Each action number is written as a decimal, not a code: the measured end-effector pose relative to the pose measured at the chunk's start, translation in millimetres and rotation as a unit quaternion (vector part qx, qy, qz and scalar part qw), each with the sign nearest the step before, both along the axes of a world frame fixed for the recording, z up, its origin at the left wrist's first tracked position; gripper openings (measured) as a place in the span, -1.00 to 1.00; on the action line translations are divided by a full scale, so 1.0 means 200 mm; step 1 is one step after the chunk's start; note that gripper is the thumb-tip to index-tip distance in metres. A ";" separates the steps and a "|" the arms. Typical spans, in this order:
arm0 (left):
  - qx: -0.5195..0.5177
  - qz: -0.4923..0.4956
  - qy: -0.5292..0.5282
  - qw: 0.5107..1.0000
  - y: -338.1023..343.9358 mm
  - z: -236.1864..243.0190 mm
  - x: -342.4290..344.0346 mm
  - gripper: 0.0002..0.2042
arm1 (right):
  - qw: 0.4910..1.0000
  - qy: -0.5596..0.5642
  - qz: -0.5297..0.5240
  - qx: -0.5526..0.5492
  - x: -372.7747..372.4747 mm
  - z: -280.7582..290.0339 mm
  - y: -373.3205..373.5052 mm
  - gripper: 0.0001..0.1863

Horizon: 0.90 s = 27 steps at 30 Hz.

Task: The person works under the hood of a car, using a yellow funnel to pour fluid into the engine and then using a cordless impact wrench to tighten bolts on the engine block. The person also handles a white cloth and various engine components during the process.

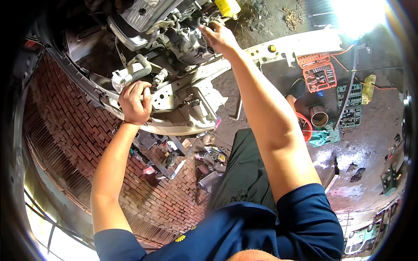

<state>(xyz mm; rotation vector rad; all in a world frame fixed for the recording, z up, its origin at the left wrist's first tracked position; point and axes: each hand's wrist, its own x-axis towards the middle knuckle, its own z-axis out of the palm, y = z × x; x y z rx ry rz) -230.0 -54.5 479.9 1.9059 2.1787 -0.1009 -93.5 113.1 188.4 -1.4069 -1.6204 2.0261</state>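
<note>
My left hand [135,102] has its fingers curled at the front of the engine bay, just below a white cylindrical part [123,78] with a grey corrugated hose [144,65]; what it grips is hidden. Higher up, my right hand [219,38] reaches onto a metal engine component [187,45], fingers bent round something small that I cannot make out. A long white metal front rail [262,53] runs beneath both hands. A ribbed silver engine cover [141,13] sits at the top, with a yellow object [227,7] beside it.
On the floor at the right lie an orange socket set [317,74], a teal tool case [349,106], a red bucket [304,132], a metal can [318,116], cables and a bright lamp [355,13]. Assorted parts [209,161] lie on bricks below the car's front.
</note>
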 end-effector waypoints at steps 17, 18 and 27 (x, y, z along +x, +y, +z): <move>-0.012 -0.023 -0.013 1.000 -0.05 0.02 -0.05 -0.77 | 0.998 0.015 0.054 -0.012 -0.05 -0.03 -0.02 -0.13; -0.005 -0.032 -0.009 0.999 -0.03 0.00 -0.05 -0.77 | 0.997 0.033 0.038 -0.054 -0.01 -0.06 -0.02 -0.13; -0.009 -0.005 -0.005 1.000 -0.08 0.01 -0.05 -0.72 | 0.989 -0.021 0.024 -0.145 0.26 -0.23 -0.41 -0.45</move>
